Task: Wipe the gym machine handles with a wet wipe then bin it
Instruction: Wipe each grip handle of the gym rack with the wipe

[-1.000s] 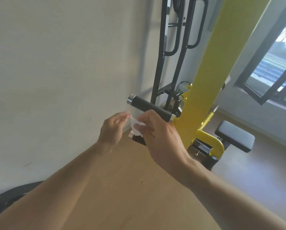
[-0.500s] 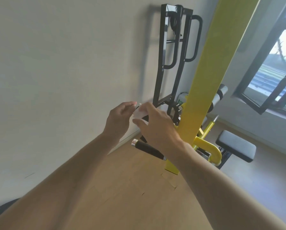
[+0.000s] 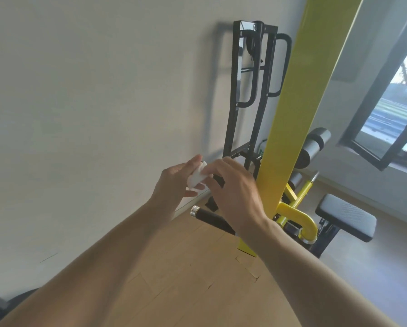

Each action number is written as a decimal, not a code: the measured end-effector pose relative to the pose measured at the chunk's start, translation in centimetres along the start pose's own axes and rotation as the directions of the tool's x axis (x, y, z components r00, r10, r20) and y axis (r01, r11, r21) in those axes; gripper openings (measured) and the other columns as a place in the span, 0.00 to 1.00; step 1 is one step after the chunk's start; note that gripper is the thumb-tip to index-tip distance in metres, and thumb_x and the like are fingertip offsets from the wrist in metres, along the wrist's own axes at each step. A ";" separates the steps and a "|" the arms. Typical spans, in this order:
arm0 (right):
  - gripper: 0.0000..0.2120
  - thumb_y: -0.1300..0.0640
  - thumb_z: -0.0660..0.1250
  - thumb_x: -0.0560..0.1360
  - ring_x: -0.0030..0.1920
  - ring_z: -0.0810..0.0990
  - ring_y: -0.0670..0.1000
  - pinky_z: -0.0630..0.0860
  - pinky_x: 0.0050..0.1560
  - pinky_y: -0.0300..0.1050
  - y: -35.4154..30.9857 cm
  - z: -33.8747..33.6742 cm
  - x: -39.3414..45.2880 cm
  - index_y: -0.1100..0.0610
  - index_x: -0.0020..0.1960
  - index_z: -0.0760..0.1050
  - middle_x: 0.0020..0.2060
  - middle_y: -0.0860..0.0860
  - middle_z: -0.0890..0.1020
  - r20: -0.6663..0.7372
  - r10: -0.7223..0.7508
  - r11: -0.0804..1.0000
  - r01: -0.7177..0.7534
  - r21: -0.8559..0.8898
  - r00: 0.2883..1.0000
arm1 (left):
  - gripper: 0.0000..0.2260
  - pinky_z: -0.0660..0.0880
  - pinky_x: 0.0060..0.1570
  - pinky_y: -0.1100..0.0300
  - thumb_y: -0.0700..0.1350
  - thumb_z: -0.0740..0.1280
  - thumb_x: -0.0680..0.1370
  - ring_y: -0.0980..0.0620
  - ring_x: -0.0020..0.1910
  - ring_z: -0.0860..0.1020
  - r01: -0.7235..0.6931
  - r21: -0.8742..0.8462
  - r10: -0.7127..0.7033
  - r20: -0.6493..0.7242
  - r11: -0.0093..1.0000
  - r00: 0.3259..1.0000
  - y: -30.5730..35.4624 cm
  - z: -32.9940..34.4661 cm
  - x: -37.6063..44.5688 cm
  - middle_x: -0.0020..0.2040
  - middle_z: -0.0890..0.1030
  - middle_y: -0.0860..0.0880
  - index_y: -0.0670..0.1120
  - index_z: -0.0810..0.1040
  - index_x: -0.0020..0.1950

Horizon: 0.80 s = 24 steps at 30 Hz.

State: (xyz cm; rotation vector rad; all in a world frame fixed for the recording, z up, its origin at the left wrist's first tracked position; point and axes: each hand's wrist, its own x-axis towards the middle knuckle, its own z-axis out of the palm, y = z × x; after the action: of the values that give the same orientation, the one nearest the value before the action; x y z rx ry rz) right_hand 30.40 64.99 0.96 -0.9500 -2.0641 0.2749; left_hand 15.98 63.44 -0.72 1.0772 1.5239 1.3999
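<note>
Head view shows a crumpled white wet wipe pinched between the left hand and right hand, above a black handle beside the yellow post, near a padded seat.

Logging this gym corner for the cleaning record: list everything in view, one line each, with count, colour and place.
wet wipe: one, white, bunched between both hands
machine handle: one, black grip with silver end cap, below the hands
upright beam: one, yellow, right of the hands
black frame: one, against the wall behind
seat pad: one, black, low right
roller pads: black, count unclear, behind the beam
window: one, dark frame, far right
wall: pale, left
floor: light wood
left hand: holds the wipe
right hand: holds the wipe
</note>
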 end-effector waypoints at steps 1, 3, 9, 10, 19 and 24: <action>0.04 0.59 0.73 0.75 0.45 0.80 0.48 0.79 0.45 0.38 0.1 0.1 -0.4 0.56 0.50 0.83 0.46 0.49 0.83 0.005 -0.007 1.000 0.007 0.021 1.000 | 0.15 0.81 0.50 0.54 0.59 0.65 0.79 0.49 0.50 0.84 0.016 -0.067 -0.013 0.040 0.998 0.999 0.1 -0.1 -0.1 0.48 0.86 0.47 0.50 0.85 0.50; 0.08 0.63 0.71 0.75 0.48 0.81 0.48 0.82 0.49 0.45 0.3 0.2 -0.9 0.54 0.52 0.84 0.49 0.48 0.85 -0.006 0.038 0.998 -0.037 0.057 0.999 | 0.11 0.80 0.53 0.52 0.52 0.68 0.79 0.46 0.51 0.83 -0.010 -0.170 0.019 0.047 0.985 0.999 0.3 -0.5 -0.1 0.49 0.86 0.46 0.47 0.86 0.50; 0.08 0.54 0.68 0.77 0.47 0.81 0.37 0.78 0.43 0.28 -0.6 0.1 -1.1 0.47 0.55 0.80 0.47 0.38 0.84 0.020 0.312 0.894 -0.301 0.331 0.950 | 0.08 0.79 0.58 0.46 0.41 0.75 0.74 0.38 0.52 0.84 -0.124 -0.337 0.122 -0.026 0.933 0.992 0.7 -0.2 -0.5 0.49 0.86 0.37 0.40 0.86 0.51; 0.08 0.52 0.71 0.75 0.45 0.81 0.38 0.78 0.43 0.28 -0.7 0.1 -1.0 0.47 0.54 0.80 0.45 0.38 0.84 -0.005 0.327 0.885 -0.305 0.352 0.945 | 0.09 0.79 0.59 0.47 0.41 0.76 0.73 0.38 0.51 0.84 -0.143 -0.336 0.139 -0.036 0.931 0.990 0.8 -0.1 -0.5 0.49 0.86 0.37 0.41 0.86 0.51; 0.06 0.53 0.73 0.75 0.46 0.84 0.42 0.79 0.42 0.31 -0.7 0.1 -0.2 0.50 0.52 0.82 0.44 0.42 0.87 0.117 0.478 0.624 -0.430 0.652 0.871 | 0.11 0.78 0.55 0.50 0.51 0.75 0.73 0.46 0.52 0.84 -0.142 -0.201 0.153 0.041 0.969 0.987 0.6 -0.4 -0.3 0.49 0.87 0.44 0.47 0.87 0.51; 0.10 0.61 0.65 0.80 0.48 0.83 0.48 0.77 0.40 0.30 -0.8 0.6 -0.1 0.50 0.54 0.82 0.47 0.47 0.86 0.073 0.550 0.584 -0.446 0.679 0.832 | 0.13 0.79 0.59 0.46 0.50 0.74 0.72 0.45 0.54 0.84 -0.133 -0.185 0.136 0.006 0.974 0.991 0.3 -1.4 0.0 0.52 0.87 0.47 0.46 0.87 0.54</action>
State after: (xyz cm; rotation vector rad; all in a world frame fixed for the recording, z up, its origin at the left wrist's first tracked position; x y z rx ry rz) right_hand 29.57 64.47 0.94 -1.0138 -1.3186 1.1471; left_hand 14.71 63.00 -0.28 1.0916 1.2990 1.5850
